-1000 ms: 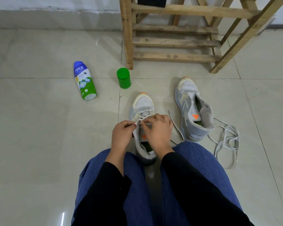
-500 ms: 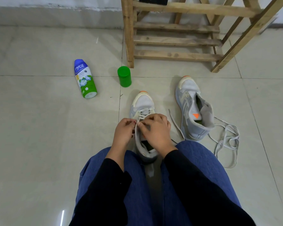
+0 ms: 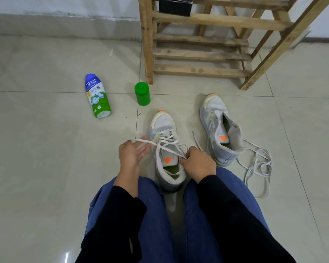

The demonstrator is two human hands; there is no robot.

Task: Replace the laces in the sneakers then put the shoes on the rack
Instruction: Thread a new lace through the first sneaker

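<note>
Person seated on tiled floor (image 3: 46,168), knees in blue trousers, black sleeves. Near sneaker (image 3: 166,147) stands upright between the knees, toe pointing at the rack, lace (image 3: 167,142) crisscrossed through the lower eyelets, orange triangle on the tongue, green insole visible. Left hand (image 3: 130,155) sits just left of the sneaker, palm half open, lace end stretched across the fingers; looks pinched by thumb and fingertips but the grip point is hard to make out. Right hand (image 3: 197,161) at the sneaker's right collar, fingers closed on the other lace strand, pulled taut. Second sneaker (image 3: 219,130) stands to the right, unlaced, tongue flopped open, near but apart from the first. Loose lace (image 3: 257,168) lies tangled on the floor beside its heel, right of the right knee. Wooden rack (image 3: 199,52) stands at the far edge of the floor by the wall, a black box (image 3: 176,4) on an upper shelf. Green cap (image 3: 142,93) upright just beside the rack's left front leg. Powder bottle (image 3: 97,95) lying on its side further left, well apart from both sneakers.
</note>
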